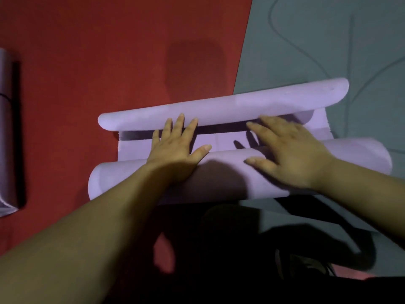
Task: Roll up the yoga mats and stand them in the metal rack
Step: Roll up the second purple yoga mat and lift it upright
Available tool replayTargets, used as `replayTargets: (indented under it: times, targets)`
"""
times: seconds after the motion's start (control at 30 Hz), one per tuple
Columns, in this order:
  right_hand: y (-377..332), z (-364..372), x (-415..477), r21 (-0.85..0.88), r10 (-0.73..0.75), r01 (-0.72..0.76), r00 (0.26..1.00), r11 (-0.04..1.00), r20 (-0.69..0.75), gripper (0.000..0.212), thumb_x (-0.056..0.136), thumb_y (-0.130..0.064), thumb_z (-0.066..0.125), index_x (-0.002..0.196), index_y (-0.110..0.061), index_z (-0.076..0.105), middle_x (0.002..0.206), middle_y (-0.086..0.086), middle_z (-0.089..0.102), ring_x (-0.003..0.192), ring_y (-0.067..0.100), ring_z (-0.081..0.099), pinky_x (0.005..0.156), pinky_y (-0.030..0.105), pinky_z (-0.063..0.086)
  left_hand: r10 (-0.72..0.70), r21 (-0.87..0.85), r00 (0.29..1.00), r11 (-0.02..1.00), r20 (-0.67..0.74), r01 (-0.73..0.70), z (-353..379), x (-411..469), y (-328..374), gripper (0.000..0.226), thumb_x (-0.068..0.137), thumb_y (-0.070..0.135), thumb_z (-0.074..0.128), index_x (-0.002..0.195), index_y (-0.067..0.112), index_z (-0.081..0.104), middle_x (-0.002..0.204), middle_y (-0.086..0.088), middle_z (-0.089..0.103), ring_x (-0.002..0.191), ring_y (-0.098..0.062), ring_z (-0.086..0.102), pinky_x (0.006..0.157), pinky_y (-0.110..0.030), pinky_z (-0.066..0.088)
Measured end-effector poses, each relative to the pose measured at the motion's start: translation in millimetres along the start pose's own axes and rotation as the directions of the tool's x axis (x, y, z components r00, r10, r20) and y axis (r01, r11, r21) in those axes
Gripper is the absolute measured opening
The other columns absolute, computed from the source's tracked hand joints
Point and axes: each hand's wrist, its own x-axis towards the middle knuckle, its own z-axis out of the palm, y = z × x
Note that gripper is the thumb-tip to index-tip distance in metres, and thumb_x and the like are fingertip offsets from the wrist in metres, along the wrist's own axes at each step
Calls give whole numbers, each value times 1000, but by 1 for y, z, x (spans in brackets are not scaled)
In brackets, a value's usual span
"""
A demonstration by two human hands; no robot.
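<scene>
Two hands, both flat and wide, neither gripping anything. One lilac yoga mat (122, 178) lies under both palms, crosswise in front of the person. It is curled at both ends, so there are two rolls with one flat strip (135, 150) between them.

Left hand (177, 145): fingers straight and spread, heel of the palm on the near roll (361, 154). The fingers cross the strip and the tips reach the edge of the far roll (219, 108). The thumb points toward the right hand.

Right hand (287, 154): fingers spread and angled toward the left hand, palm over the near roll. The tips come close to the far roll. The fingers cast a shadow on the strip below them, and I cannot tell whether they touch it.

The two hands are near each other but apart, with bare mat between the thumbs.

Well out past the left hand, at the frame edge, lies one second rolled mat (6, 128), greyish purple, lengthwise to the view. A red surface (109, 51) runs under and beyond the left hand. A teal surface (328, 40) with thin curved lines runs beyond the right hand. The lilac mat straddles both.
</scene>
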Motion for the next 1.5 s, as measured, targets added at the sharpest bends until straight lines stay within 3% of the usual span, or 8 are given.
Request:
replayTargets:
  times: [0.1, 0.3, 0.47, 0.63, 0.8, 0.93, 1.37, 1.5]
  targets:
    - [-12, 7, -7, -17, 20, -19, 999, 1000, 25, 89, 90, -84, 18, 162, -32, 20, 169, 9, 24, 155, 31, 23, 121, 56, 26, 6, -5, 1000, 1000, 7, -6, -2, 3, 0, 83, 94, 78, 30, 161, 44, -5, 172, 6, -14, 158, -23, -11, 126, -54, -3]
    - [-3, 3, 9, 5, 36, -36, 999, 999, -20, 95, 87, -86, 23, 164, -34, 7, 172, 8, 7, 158, 33, 8, 125, 59, 14, 7, -7, 1000, 1000, -28, -7, -12, 6, 1, 77, 97, 74, 27, 162, 42, 0, 173, 4, -9, 158, -26, -9, 126, -54, -1]
    - [6, -6, 33, 51, 93, -93, 996, 994, 2, 95, 86, -87, 22, 163, -36, -1, 171, 8, 9, 158, 32, 6, 124, 56, 12, 12, 3, 1000, 1000, -20, -12, -12, -8, 8, 78, 94, 77, 27, 161, 45, 1, 172, 6, -8, 158, -23, -7, 125, -57, -2]
    - [11, -6, 42, 57, 83, -85, 996, 995, 32, 93, 88, -87, 24, 162, -36, -1, 171, 8, 6, 158, 31, 5, 124, 55, 13, 86, 140, 986, 988, -145, -65, 10, -32, 8, 89, 88, 86, 4, 163, 40, 10, 173, -2, 7, 158, -32, 6, 122, -61, 9]
    - [12, -11, 50, 67, 101, -101, 995, 993, -7, 92, 87, -86, 19, 161, -33, 15, 168, 12, 19, 155, 35, 17, 120, 57, 26, 0, 103, 992, 995, -129, 13, 6, -13, 11, 88, 83, 87, 9, 160, 46, -2, 172, 6, -8, 159, -25, -6, 126, -56, -1]
    - [2, -9, 38, 7, 107, -107, 993, 994, -41, 90, 89, -84, 18, 160, -29, 24, 167, 11, 26, 153, 34, 24, 118, 58, 28, -7, 79, 995, 997, -99, 15, -6, 6, 9, 87, 87, 87, 18, 160, 46, -6, 173, 0, -8, 158, -28, -7, 125, -56, -1]
    - [-1, 0, 32, -82, 90, -98, 991, 992, -95, 91, 90, -83, 19, 163, -28, 19, 170, 12, 19, 155, 34, 18, 120, 59, 20, -20, 86, 999, 996, -25, 23, -16, 16, 11, 86, 87, 87, 15, 160, 45, -5, 173, -2, -8, 159, -26, -7, 126, -55, 1]
    - [2, -1, 37, -58, 109, -112, 992, 992, -57, 94, 87, -87, 12, 163, -32, 7, 171, 10, 14, 157, 31, 10, 122, 59, 14, -34, 71, 999, 997, -33, 36, -20, 12, 12, 82, 91, 83, 15, 161, 45, -4, 172, 0, -9, 158, -26, -9, 126, -57, -1]
